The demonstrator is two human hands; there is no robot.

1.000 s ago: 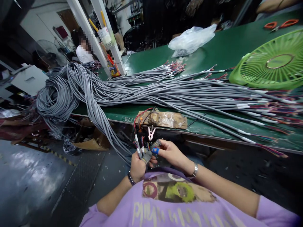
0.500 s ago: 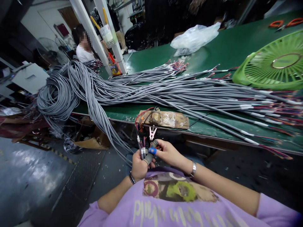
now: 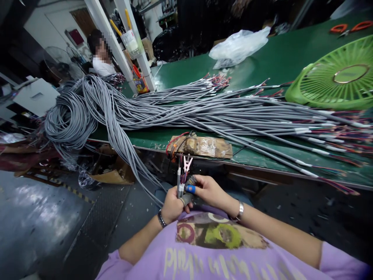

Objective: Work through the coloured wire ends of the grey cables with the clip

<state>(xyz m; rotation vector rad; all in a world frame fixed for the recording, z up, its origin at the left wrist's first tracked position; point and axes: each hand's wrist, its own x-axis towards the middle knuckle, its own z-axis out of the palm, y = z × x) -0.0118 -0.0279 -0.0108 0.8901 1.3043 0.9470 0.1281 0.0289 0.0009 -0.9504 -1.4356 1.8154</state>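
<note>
My left hand [image 3: 172,205] is closed around the ends of several grey cables [image 3: 178,179], which stand upright with white sleeves and thin coloured wires at their tips. Grey wrapping covers its thumb. Close beside it, my right hand [image 3: 207,189] pinches at the coloured wires [image 3: 184,175], with blue tape on one finger; exactly which wires lie between its fingertips is too small to see. A pink clip [image 3: 187,165] sticks out from the table edge just beyond the wires. Behind the clip, a wooden block [image 3: 208,147] carrying red and black leads lies on the table.
A large bundle of grey cables [image 3: 163,112] stretches across the green table [image 3: 186,70], with coils hanging at the left. A green fan [image 3: 335,77], orange-handled scissors [image 3: 346,30] and a plastic bag [image 3: 239,46] lie farther back. A person [image 3: 101,58] sits beyond the white posts.
The cable ends in my left hand have shifted right and now stand next to the pink clip. My right hand has moved slightly right and down.
</note>
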